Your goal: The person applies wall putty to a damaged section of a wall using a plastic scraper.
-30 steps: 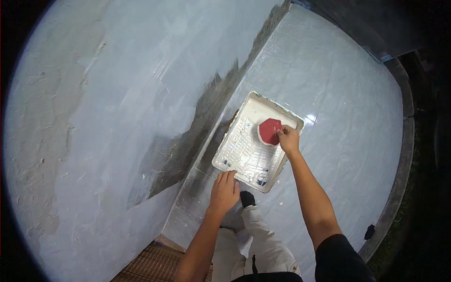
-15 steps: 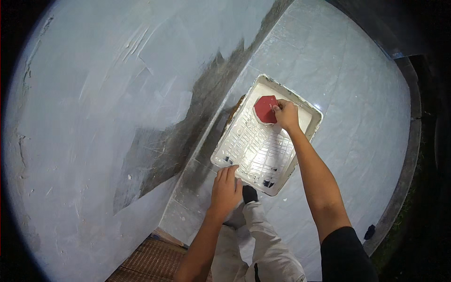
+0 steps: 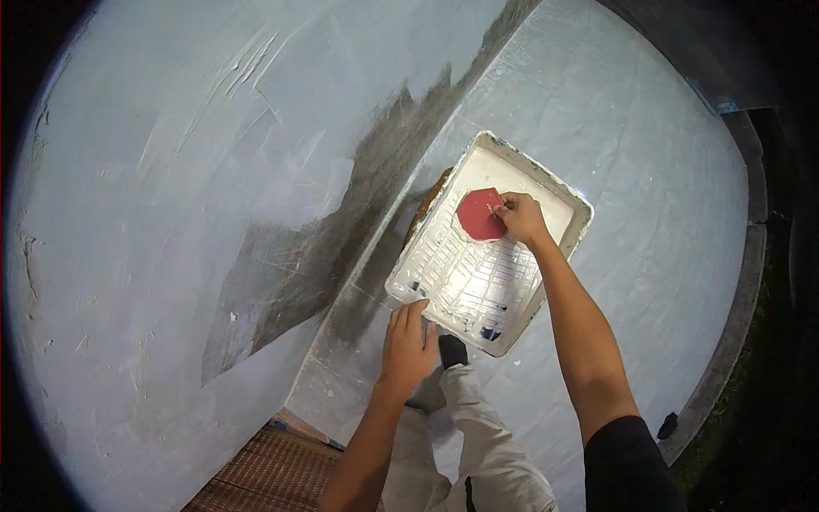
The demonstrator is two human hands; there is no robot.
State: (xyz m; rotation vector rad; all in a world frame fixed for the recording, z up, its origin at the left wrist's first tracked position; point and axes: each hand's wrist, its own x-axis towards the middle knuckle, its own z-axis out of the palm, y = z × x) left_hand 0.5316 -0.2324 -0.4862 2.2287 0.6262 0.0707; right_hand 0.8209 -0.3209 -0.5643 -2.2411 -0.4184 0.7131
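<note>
A white paint tray [image 3: 408,256] with a ribbed slope lies on the grey tiled floor, wet with white paint. My right hand [image 3: 522,217] grips the edge of a flat, red, many-sided spreader [image 3: 480,214] between thumb and fingers. That spreader lies low over the upper part of the ribs, where the deeper pool of white paint starts; its underside is hidden. My left hand [image 3: 410,343] is at the tray's near left corner, its fingertips over the rim and the thumb lower along the outer side.
A pale-coated wall [image 3: 171,196] with a bare dark patch [image 3: 294,277] rises on the left. By its foot is a brown woven mat [image 3: 264,474]. My dark-covered foot [image 3: 453,351] stands close to the tray. A curved kerb [image 3: 744,299] borders the floor at right.
My right hand has drawn the red spreader slightly nearer and to the left, from the paint pool toward the ribs. My left hand has stayed at the tray's corner.
</note>
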